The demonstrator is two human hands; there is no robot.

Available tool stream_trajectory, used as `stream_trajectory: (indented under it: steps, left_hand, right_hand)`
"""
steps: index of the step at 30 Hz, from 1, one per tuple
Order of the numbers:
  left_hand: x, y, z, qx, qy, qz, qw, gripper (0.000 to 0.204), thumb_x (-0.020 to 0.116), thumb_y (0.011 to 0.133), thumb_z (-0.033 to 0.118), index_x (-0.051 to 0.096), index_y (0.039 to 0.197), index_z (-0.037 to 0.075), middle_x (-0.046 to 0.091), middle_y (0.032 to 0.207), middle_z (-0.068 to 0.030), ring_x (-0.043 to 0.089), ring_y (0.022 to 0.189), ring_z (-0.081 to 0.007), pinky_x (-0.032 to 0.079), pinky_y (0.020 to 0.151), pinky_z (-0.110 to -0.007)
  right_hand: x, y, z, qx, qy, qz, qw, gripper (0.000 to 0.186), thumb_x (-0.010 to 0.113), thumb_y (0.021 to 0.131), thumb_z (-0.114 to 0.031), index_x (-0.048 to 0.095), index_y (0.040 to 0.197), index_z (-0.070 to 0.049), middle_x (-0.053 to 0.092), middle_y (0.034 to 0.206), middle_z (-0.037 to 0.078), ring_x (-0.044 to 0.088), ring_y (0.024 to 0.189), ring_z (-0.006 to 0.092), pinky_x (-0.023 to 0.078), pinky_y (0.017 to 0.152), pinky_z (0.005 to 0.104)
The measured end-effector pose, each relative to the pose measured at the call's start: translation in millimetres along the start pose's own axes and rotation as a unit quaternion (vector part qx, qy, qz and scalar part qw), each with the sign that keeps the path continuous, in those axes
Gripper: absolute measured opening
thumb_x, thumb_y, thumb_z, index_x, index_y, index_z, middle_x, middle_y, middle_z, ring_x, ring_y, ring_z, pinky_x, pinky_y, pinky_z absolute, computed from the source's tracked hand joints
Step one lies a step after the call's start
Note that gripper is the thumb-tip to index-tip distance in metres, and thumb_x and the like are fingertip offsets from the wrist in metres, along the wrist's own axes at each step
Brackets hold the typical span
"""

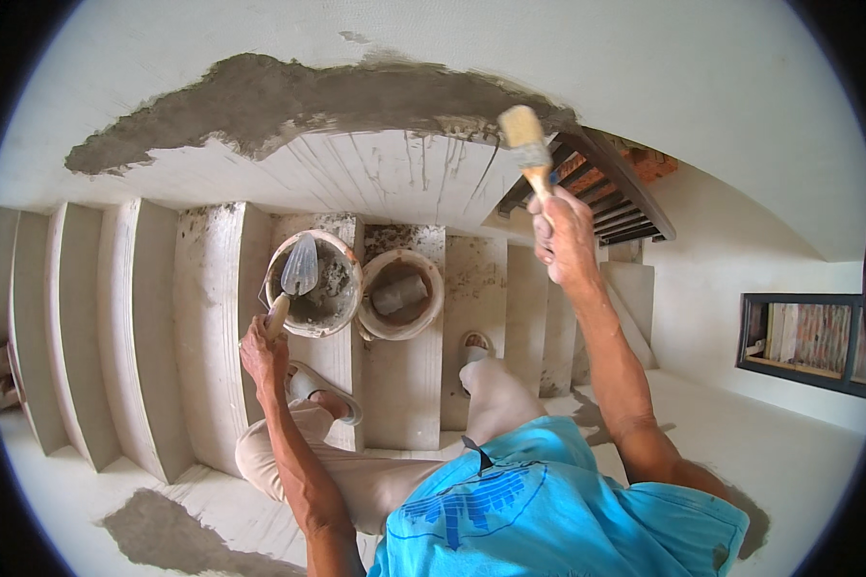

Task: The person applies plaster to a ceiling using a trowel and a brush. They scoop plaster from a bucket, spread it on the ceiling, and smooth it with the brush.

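the left hand is wrapped round the pale handle of a pointed trowel, its fingers curled tight. the right hand is closed on the wooden handle of a flat paintbrush, bristles up and a little blurred. the two hands are well apart, the right one farther forward.

the trowel's grey blade lies over the mouth of a left-side bucket; whether it touches what is inside, i cannot tell. that bucket has a pale, smeared rim and holds wet grey mortar, lumpy in places. just beside it, to the right, a second bucket with a crusted rim holds a greyish cylindrical object lying on its side; what it is, i cannot make out. both buckets are on the pale stairs, where dark spatters mark the treads near the wall.

the brush is near the right end of a long patch of grey plaster on the white wall, with dark drips running below it; contact is unclear. beyond the brush are a dark slatted railing and, farther right, a dark-framed window. a second grey patch shows at lower left.
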State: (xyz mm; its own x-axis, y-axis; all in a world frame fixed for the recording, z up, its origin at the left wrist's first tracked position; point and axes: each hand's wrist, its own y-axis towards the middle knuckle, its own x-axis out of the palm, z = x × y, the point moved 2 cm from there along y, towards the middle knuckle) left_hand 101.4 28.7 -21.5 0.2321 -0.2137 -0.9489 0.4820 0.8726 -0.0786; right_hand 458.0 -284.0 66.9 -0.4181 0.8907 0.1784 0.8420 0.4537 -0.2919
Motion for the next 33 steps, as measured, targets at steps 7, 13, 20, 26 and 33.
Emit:
stream_trajectory:
  steps: [7,13,20,26,33]
  left_hand:
    - [3.1,2.4,-0.7,0.012,0.024,-0.002,1.000,0.035,0.075,0.076,0.010,0.067,0.110,0.008,0.072,0.100,-0.0169,0.068,0.091,-0.0396,0.053,0.080,-0.049]
    - [3.8,-2.0,-9.3,0.008,0.012,0.004,1.000,0.036,0.074,0.075,0.011,0.066,0.110,0.008,0.072,0.101,-0.0168,0.068,0.093,-0.0397,0.053,0.081,-0.049]
    - [-0.7,-0.8,-1.2,0.010,0.017,0.001,1.000,0.037,0.071,0.075,0.010,0.066,0.112,0.008,0.072,0.102,-0.0170,0.068,0.093,-0.0398,0.053,0.081,-0.049]
    - [3.7,1.5,-4.3,-0.002,0.027,-0.008,1.000,0.037,0.073,0.074,0.010,0.067,0.111,0.008,0.072,0.103,-0.0167,0.069,0.093,-0.0390,0.053,0.081,-0.049]
    - [-2.9,-2.5,6.0,-0.009,0.015,-0.020,1.000,0.036,0.073,0.074,0.008,0.067,0.109,0.009,0.072,0.101,-0.0163,0.069,0.093,-0.0379,0.054,0.081,-0.048]
  right_hand:
    - [-5.8,30.0,-7.0,-0.013,0.063,0.032,0.997,0.023,0.052,0.096,-0.023,0.058,0.088,-0.003,0.045,0.059,-0.005,0.033,0.042,0.0034,0.026,0.033,0.0226]
    - [9.0,5.0,-5.8,0.019,0.042,-0.021,0.999,0.023,0.053,0.096,-0.024,0.059,0.088,-0.004,0.045,0.060,-0.004,0.031,0.041,0.0037,0.026,0.032,0.0229]
    - [-18.4,28.8,-4.5,0.013,0.077,0.055,0.995,0.023,0.054,0.096,-0.026,0.058,0.088,-0.005,0.045,0.059,-0.005,0.031,0.040,0.0038,0.023,0.033,0.0225]
    - [6.2,11.6,-8.3,0.031,0.042,-0.034,0.998,0.024,0.054,0.097,-0.026,0.058,0.087,-0.005,0.044,0.059,-0.006,0.033,0.041,0.0029,0.026,0.034,0.0228]
    - [-40.2,26.7,-5.1,0.010,0.057,0.089,0.994,0.022,0.053,0.095,-0.025,0.057,0.084,-0.006,0.042,0.059,-0.005,0.030,0.041,0.0040,0.025,0.034,0.0231]
